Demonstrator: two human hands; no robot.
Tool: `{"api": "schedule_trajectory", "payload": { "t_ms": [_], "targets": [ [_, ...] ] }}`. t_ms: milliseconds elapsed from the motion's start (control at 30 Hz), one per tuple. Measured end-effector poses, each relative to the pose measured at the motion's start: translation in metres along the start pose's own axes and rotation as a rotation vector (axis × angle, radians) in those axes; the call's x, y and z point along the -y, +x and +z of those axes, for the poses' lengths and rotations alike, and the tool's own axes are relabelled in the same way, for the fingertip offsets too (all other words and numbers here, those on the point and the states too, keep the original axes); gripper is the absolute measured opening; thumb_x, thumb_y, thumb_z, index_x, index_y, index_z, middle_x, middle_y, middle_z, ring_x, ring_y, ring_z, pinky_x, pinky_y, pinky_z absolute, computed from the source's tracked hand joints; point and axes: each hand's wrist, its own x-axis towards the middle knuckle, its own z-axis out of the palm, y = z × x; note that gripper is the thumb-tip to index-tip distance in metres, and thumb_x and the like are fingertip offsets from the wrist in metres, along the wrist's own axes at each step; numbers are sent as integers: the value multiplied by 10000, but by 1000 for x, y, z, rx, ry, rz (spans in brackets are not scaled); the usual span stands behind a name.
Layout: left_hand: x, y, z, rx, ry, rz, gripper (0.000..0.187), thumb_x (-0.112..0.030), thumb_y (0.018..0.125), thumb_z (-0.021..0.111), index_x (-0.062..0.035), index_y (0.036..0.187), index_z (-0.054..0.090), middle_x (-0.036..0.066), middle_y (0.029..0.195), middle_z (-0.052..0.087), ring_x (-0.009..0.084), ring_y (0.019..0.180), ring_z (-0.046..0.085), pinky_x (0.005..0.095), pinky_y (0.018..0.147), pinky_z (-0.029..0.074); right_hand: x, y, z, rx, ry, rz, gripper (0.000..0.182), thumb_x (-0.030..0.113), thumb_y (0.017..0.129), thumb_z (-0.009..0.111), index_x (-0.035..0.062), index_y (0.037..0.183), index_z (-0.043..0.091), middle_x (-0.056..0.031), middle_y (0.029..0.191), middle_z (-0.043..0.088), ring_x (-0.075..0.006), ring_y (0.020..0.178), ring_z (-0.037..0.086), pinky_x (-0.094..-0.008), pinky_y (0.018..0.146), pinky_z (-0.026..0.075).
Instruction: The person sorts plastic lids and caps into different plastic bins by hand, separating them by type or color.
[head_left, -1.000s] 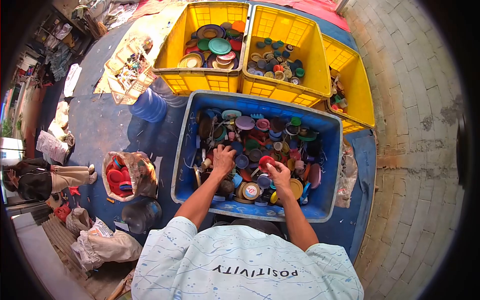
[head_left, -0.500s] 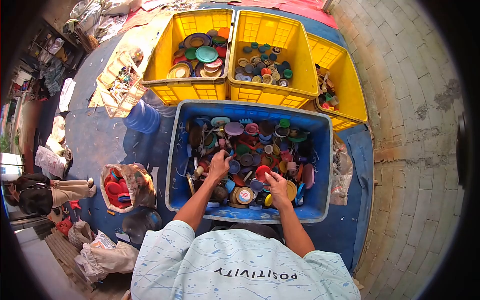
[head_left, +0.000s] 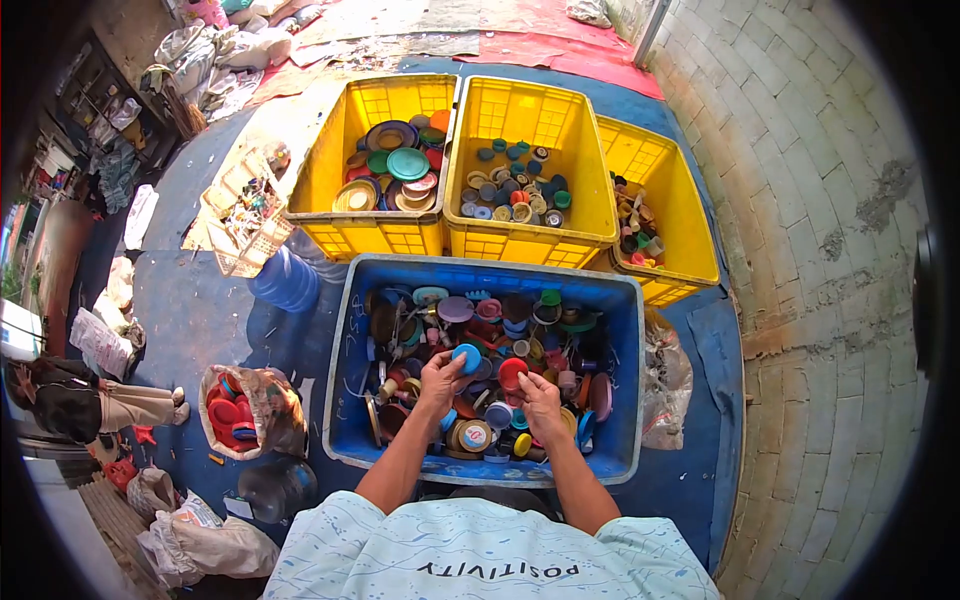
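Over the blue crate (head_left: pixel 490 266) full of mixed plastic lids, both of my hands are raised a little above the pile. A round blue lid (head_left: pixel 466 358) is gripped in my left hand (head_left: pixel 440 380), its fingers closed on the lid's edge. My right hand (head_left: pixel 543 405) pinches a red lid (head_left: pixel 512 374) between thumb and fingers. The two lids are held side by side with a small gap between them. Below lie loose lids of many colours, among them a purple lid (head_left: pixel 455 309) and a tan lid with a printed label (head_left: pixel 474 436).
Beyond the crate stand yellow crates: one with large lids (head_left: pixel 372 238), one with small caps (head_left: pixel 532 244), one with mixed pieces (head_left: pixel 690 255). A sack of red lids (head_left: pixel 290 415) sits at left, near a person (head_left: pixel 90 397). A block wall (head_left: pixel 830 300) runs along the right.
My left hand has come up from the pile with a blue lid. My right hand still holds the red lid. The view has tilted up, so the crates appear lower.
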Motion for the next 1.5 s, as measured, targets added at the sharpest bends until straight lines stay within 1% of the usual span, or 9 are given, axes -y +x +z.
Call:
{"api": "schedule_trajectory", "payload": {
  "t_ms": [300, 600, 800, 933, 1067, 1133, 1167, 1267, 1500],
  "targets": [
    [-49, 66, 87, 96, -20, 56, 307, -110, 890, 651, 39, 1138, 548, 124, 1054, 629, 230, 924, 662, 344, 744, 610, 78, 50, 11, 72, 57, -141, 254, 288, 917, 633, 67, 1042, 628, -31, 958, 670, -131, 889, 626, -290, 777, 497],
    [-154, 149, 210, 240, -28, 96, 551, -240, 887, 673, 42, 1302, 446, 248, 1318, 459, 308, 1193, 512, 399, 965, 479, 226, 162, 44, 57, 92, -369, 306, 245, 909, 647, 5, 1094, 605, -62, 974, 653, -161, 855, 627, -274, 743, 504],
    [-108, 124, 128, 26, 56, 95, 450, -228, 900, 657, 49, 1223, 509, 212, 1229, 541, 272, 1104, 576, 381, 924, 505, 174, 163, -21, -129, -17, -342, 260, 135, 895, 652, -58, 1058, 588, -71, 835, 627, -121, 720, 611, -211, 586, 495],
    [-55, 75, 53, -32, 88, 21, 357, -196, 891, 667, 41, 1128, 547, 133, 1018, 644, 190, 906, 652, 323, 825, 554, 127, 105, -47, -295, -196, -471, 233, 105, 890, 636, -37, 1070, 596, -73, 927, 661, -118, 802, 627, -235, 683, 504],
    [0, 29, -14, -56, 229, -99, 322, -182, 875, 686, 16, 1100, 568, 87, 940, 653, 150, 803, 650, 267, 710, 561, 75, 55, -89, -162, -559, -193, 304, 112, 862, 637, -52, 1114, 598, -97, 923, 686, -101, 767, 631, -227, 667, 501],
    [13, 9, -26, -52, 304, -181, 312, -185, 861, 702, 16, 1073, 593, 79, 930, 653, 127, 750, 627, 255, 688, 547, 57, 35, -101, -164, -1043, -168, 391, 152, 812, 667, -58, 1133, 590, -177, 933, 688, -195, 798, 673, -288, 698, 523],
    [15, 3, -30, -35, 386, -187, 309, -184, 854, 708, 15, 1065, 601, 75, 923, 654, 120, 737, 617, 245, 677, 534, 47, 28, -110, -81, -1234, -271, 437, 188, 778, 683, -53, 1129, 586, -267, 963, 661, -346, 898, 670, -388, 780, 528],
    [8, -17, -41, -16, 627, -176, 295, -186, 835, 724, 8, 1037, 628, 62, 905, 656, 98, 713, 591, 220, 651, 495, 22, 12, -117, -113, -1597, -74, 382, 149, 739, 658, -58, 1055, 603, -316, 991, 632, -436, 968, 624, -468, 855, 505],
    [-3, -35, -53, -168, 932, 56, 253, -181, 810, 720, 13, 968, 689, 88, 890, 703, 136, 801, 643, 273, 729, 490, 4, 7, -118, -92, -1624, 67, 471, 142, 706, 729, -48, 1096, 544, -319, 1026, 621, -454, 1015, 596, -489, 880, 489]
  ]
}}
